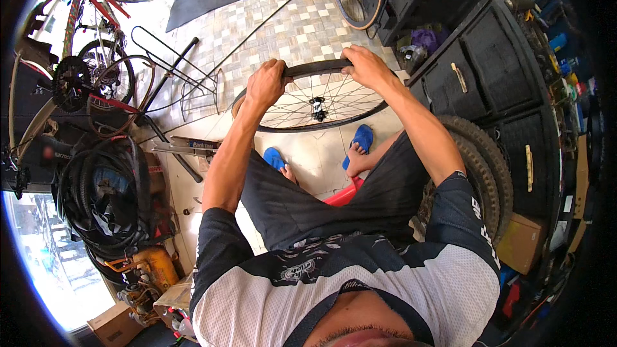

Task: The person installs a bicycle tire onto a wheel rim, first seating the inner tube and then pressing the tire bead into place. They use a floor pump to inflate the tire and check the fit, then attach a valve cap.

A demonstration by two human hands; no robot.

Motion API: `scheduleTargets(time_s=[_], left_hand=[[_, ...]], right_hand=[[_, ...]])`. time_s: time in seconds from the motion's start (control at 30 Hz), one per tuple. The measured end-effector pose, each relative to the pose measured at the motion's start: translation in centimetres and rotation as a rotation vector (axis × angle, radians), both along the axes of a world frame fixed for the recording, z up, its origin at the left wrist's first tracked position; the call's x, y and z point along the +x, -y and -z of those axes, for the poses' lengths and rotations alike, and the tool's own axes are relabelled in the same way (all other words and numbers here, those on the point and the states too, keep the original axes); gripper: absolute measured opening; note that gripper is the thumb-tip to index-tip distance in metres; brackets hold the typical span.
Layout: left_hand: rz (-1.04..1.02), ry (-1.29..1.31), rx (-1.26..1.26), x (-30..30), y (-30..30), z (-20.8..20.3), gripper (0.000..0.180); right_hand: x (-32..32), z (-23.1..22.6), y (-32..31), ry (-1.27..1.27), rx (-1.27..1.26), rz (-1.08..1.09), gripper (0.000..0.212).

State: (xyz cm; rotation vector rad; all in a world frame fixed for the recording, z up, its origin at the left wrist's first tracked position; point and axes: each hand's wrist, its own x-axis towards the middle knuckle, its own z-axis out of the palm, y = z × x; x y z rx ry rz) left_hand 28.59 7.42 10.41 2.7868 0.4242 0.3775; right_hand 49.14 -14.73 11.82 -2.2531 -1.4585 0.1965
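Observation:
In front of my knees a bicycle wheel (317, 108) stands tilted, its thin spokes running out to a black rim. A black tyre (317, 67) runs along the top of it. My left hand (267, 82) is closed around the tyre on the upper left. On the upper right my right hand (366, 67) grips the same tyre, fingers curled over it. The stretch between the two hands shows bare. Whether the tyre is fully seated on the rim I cannot tell. The wheel's lower edge is close to my feet in blue sandals (275, 158).
Left of me are a bicycle frame (80, 0), a black wire stand (183, 77) and a heap of black tyres (96, 186). Knobby tyres (495, 173) lean by black drawers (495, 64) at right. Another wheel (379, 0) stands beyond. I sit on something red (344, 194).

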Motion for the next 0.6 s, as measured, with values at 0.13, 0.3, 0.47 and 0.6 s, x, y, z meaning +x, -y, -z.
scheduleTargets(time_s=[0.13, 0.3, 0.47, 0.6], left_hand=[[-0.057, 0.076, 0.117, 1.2, 1.8, 1.2, 0.023], [-0.008, 0.211, 0.043, -0.4, 0.5, 3.0, 0.037], [0.058, -0.017, -0.206, -4.2, -3.0, 1.2, 0.034], [0.038, -0.050, -0.170, -6.3, -3.3, 1.3, 0.030]], right_hand=[[0.7, 2.6, 0.9, 0.167, 0.090, 0.070, 0.029], [0.2, 2.4, 2.2, 0.087, 0.217, 0.050, 0.034], [4.2, 1.7, 5.5, -0.082, 0.010, -0.127, 0.045], [4.0, 1.4, 6.5, -0.101, -0.087, -0.185, 0.046]])
